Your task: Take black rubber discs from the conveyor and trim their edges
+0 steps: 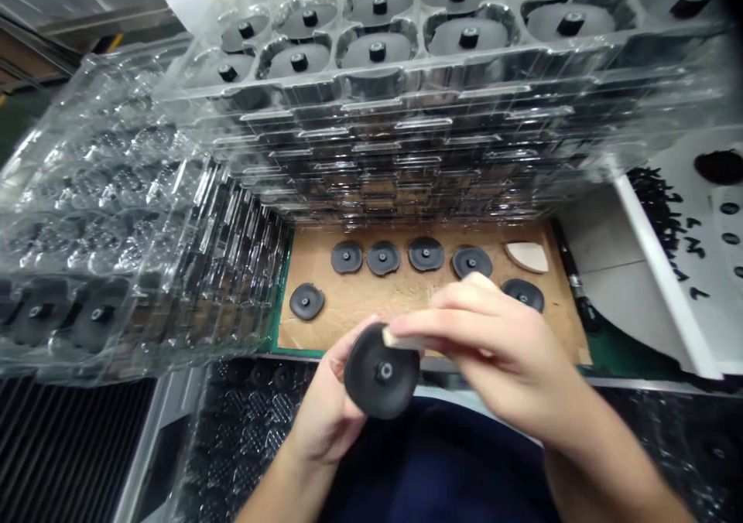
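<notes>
Black disc (pixel 381 370), held in both hands just short of the brown board's (pixel 406 299) near edge.
Left hand (pixel 325 418) grips the disc's lower-left rim. Right hand (pixel 502 360) pinches a small pale block (pixel 400 340) against its top rim. Judged best: steady rim grip, light pressure, fingers off the face. Round, so no long axis; hub side faces the camera. Like discs (pixel 383 258) lie on the board.

Seven loose discs (pixel 380 380), two hands (pixel 499 360)
</notes>
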`<state>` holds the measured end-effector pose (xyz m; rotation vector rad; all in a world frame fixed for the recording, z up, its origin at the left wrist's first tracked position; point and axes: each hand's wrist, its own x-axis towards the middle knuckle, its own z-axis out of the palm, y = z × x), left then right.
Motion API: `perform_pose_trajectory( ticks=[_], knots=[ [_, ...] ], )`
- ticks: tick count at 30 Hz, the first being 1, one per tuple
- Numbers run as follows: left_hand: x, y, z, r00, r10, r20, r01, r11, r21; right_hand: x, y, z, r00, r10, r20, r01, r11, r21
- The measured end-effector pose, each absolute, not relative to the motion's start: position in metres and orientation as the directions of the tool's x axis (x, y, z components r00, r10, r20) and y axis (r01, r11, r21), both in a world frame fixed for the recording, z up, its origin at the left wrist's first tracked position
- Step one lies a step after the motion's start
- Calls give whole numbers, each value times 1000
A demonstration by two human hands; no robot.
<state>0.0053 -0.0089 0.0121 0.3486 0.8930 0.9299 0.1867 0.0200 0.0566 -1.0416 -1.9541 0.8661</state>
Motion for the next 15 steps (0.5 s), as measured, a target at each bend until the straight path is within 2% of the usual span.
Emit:
perform_pose_trajectory(
  ticks=[2,4,7,9,11,12,14,15],
  knots=[
    [1,-10,18,321,820,-473,-572,566,594,201,12,45,-324,933,155,298,256,-920],
    [-1,-10,25,355,800,-485,-588,594,550,209,0,29,-259,966,19,233,82,-969],
    [0,-9,32,370,780,-505,-610,614,501,209,-17,6,-131,974,-185,272,-144,-951],
    [3,-8,33,386,775,-499,-612,620,490,204,-22,3,-19,972,-233,327,-214,-921],
    [7,-8,31,409,773,-486,-601,628,494,200,-21,14,66,987,-145,385,-159,-909],
    [9,-8,30,412,772,-484,-590,631,503,197,-18,24,62,997,-49,419,-70,-905],
    [12,-8,27,389,764,-515,-556,641,529,190,-10,46,-54,971,232,471,230,-852],
    [13,-8,25,371,757,-538,-539,647,539,186,-5,56,-158,915,371,468,400,-788]
  ],
)
